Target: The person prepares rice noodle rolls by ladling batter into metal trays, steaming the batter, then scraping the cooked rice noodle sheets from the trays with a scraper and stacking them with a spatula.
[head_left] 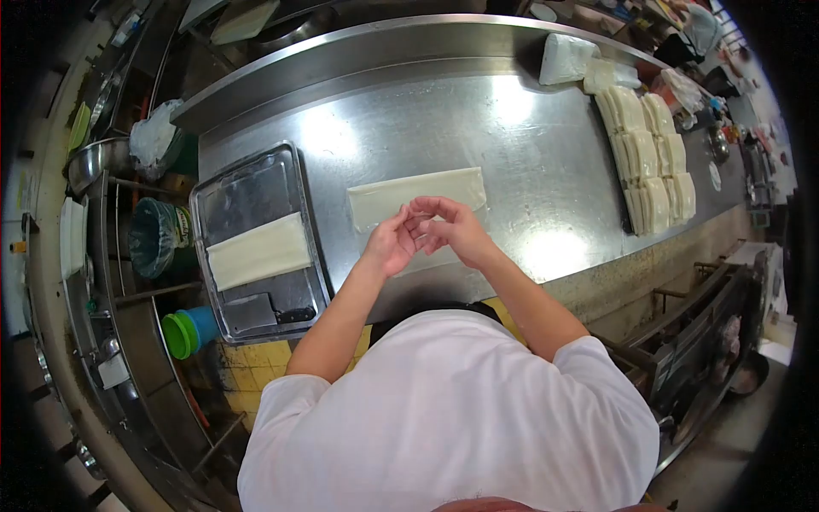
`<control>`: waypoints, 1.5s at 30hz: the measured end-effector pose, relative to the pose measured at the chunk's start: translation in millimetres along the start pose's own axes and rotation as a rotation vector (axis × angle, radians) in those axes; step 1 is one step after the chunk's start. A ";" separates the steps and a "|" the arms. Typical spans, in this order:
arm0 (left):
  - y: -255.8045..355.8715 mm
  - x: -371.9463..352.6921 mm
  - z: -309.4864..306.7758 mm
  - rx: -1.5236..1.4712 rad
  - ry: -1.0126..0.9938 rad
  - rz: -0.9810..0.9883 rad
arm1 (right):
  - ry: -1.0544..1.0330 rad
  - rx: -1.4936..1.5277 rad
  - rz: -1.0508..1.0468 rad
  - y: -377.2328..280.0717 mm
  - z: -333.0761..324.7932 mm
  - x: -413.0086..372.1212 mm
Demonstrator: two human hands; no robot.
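My left hand (392, 243) and my right hand (461, 229) meet in front of me, with the fingertips close together or touching. The left palm is turned partly up, its fingers loosely bent. The right fingers are curved and apart, and I see nothing held in either hand. Just beyond and partly under them, a flat folded sheet of pale dough (409, 189) lies on the steel table (401, 115). To the left, a metal tray (247, 188) holds another pale dough sheet (260, 252) and a cleaver (253, 314) with a black handle.
On the right, a tray carries several stacks of folded pale dough pieces (653, 162). White plastic-wrapped packages (569, 60) sit by the raised back edge. Left of the table are green and blue containers (179, 335), a lined bin (152, 239) and a metal bowl (98, 162).
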State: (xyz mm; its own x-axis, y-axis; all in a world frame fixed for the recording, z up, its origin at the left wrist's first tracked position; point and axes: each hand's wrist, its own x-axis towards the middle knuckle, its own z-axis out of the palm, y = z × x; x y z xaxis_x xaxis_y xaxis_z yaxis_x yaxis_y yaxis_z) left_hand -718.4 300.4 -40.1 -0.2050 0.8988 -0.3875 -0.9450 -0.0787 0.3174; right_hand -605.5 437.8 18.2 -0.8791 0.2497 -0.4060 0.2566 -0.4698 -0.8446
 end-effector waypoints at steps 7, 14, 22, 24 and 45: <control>100.8 -43.0 -47.8 0.205 0.144 0.391 | 0.214 -0.726 -0.029 3.2 -28.6 20.9; 270.8 -180.4 -130.0 -0.120 0.513 0.831 | 0.277 -1.525 -0.271 55.7 -69.9 67.6; 190.1 -117.7 -101.8 0.557 0.736 0.714 | 0.583 -1.635 -0.070 63.8 -112.5 74.0; 176.7 -99.0 -94.2 0.643 0.717 0.657 | 0.516 -1.674 -0.108 71.3 -94.5 75.6; 126.3 33.6 -48.0 2.241 0.384 0.081 | 0.562 -1.727 -0.203 85.4 -94.2 70.9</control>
State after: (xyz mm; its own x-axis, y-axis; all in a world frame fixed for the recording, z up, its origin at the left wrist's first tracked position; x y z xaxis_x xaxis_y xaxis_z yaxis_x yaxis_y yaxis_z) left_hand -856.9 299.9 -54.5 -0.4975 0.8005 -0.3342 0.7108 0.5970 0.3719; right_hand -608.0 495.1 -115.6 -0.8155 0.5786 -0.0111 0.5758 0.8093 -0.1156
